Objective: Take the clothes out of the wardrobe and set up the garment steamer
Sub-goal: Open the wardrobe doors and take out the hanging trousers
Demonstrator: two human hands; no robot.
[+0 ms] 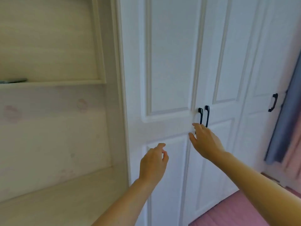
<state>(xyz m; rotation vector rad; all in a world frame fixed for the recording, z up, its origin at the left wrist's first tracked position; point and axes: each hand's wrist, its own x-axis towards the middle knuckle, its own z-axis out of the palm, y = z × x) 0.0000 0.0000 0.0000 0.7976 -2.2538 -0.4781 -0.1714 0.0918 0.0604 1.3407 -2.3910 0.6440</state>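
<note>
The wardrobe point(171, 62) was white, its doors closed, each door bearing raised rectangular panels; it filled the centre and right of the view, standing tall with its long axis vertical and its front facing the person; three door fronts showed, and three black handles, all upright: the left handle point(200, 115) and the middle handle point(207, 115) side by side at the meeting edges, the far-right handle point(273, 102) well apart; the right hand point(206, 142) reached to the foot of the left handle, fingers spread and loose, grasping nothing; the left hand point(154, 162) hovered lower left, fingers loosely curled, holding nothing; a blue curtain point(286, 115) hung at right; an open shelf point(52, 83) stood at left.
</note>
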